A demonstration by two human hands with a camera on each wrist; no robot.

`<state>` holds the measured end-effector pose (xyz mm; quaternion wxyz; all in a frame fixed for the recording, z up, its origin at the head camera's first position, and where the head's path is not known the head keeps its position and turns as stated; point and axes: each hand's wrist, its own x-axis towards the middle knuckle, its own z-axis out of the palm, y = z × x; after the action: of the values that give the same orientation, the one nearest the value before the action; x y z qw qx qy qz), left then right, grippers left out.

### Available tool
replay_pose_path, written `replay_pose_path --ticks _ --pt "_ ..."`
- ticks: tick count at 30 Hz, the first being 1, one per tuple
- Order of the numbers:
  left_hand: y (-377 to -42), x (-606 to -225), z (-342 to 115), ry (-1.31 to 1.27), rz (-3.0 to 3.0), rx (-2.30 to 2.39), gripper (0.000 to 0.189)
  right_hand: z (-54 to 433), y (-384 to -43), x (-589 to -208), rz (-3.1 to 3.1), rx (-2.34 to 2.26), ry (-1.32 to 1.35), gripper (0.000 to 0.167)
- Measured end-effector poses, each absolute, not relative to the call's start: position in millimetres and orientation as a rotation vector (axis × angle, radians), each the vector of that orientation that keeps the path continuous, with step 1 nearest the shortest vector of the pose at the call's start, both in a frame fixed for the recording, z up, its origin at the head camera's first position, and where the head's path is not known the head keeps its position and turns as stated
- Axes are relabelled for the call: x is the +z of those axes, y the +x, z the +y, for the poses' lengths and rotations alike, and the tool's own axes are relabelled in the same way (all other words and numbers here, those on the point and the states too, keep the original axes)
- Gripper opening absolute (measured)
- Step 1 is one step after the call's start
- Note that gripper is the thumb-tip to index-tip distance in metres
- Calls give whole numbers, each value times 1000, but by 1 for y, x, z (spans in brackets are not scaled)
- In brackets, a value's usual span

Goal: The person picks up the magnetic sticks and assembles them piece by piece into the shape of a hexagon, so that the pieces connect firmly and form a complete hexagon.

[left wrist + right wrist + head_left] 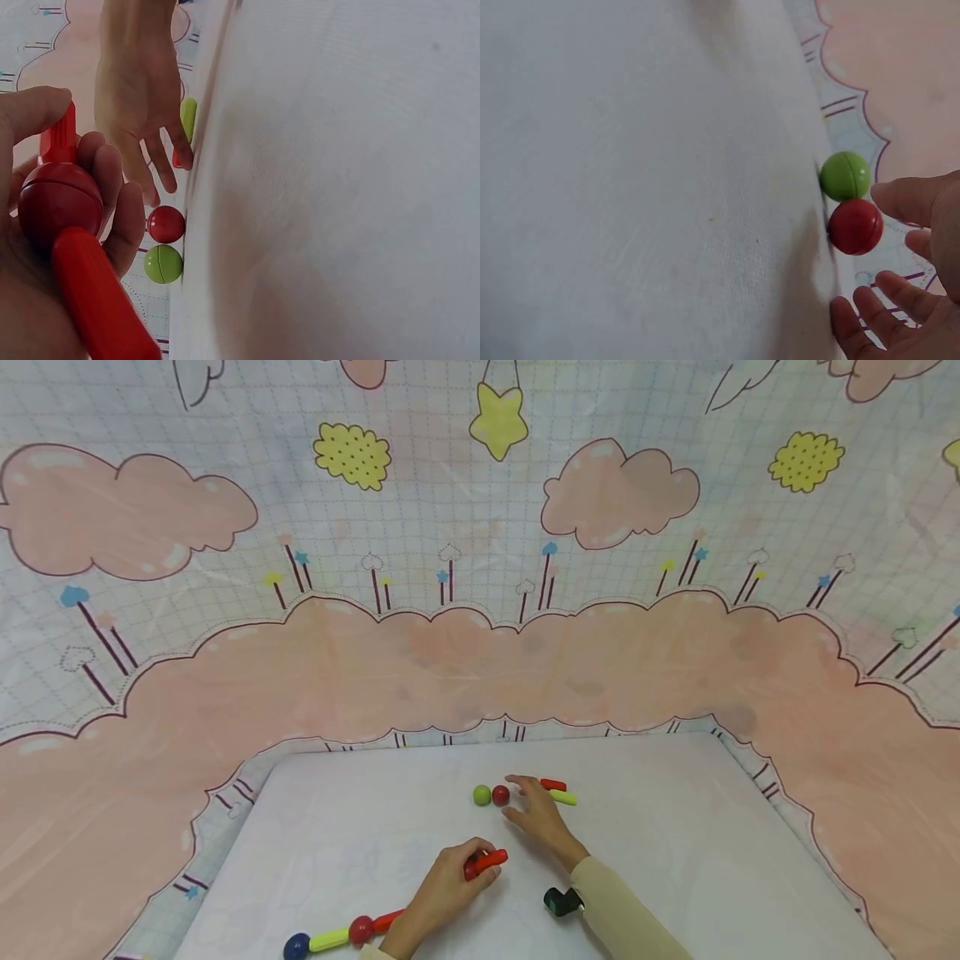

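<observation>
My left hand (444, 887) grips a red ball (60, 199) with a red rod (105, 296) on one side. A second red rod (58, 139) stands on its other side under the thumb. Farther up the white table, my right hand (543, 820) reaches forward with its fingers spread and nothing in its grasp. Just left of those fingertips, a loose red ball (501, 795) lies beside a green ball (482, 795). Behind the right hand, a loose red rod (553, 785) and a yellow-green rod (564, 797) are partly covered.
At the table's near left, a joined chain has a dark blue ball (297, 947), a yellow-green rod (330, 940), a red ball (362, 930) and a red rod (388, 920), partly behind the left wrist. A black object (561, 902) sits by the right sleeve. A patterned curtain (480, 677) surrounds the table.
</observation>
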<state>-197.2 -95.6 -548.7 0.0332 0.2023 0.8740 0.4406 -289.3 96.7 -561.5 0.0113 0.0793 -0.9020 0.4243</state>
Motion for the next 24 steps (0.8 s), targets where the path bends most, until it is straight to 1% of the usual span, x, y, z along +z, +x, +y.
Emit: replay_pose_path --ticks 5,11,19,24 --pt "-197 -548 -96 649 2707 1358 25 91 -297 -566 -2841 1342 192 54" --pt "-196 -547 -95 641 2684 1375 26 87 -301 -573 -2887 1298 135 43" --pt "-196 -546 -95 656 2701 1381 25 90 -298 -574 -2864 1311 142 39" --pt "-197 -548 -96 648 2711 1378 24 92 -291 -568 -2829 1353 168 36"
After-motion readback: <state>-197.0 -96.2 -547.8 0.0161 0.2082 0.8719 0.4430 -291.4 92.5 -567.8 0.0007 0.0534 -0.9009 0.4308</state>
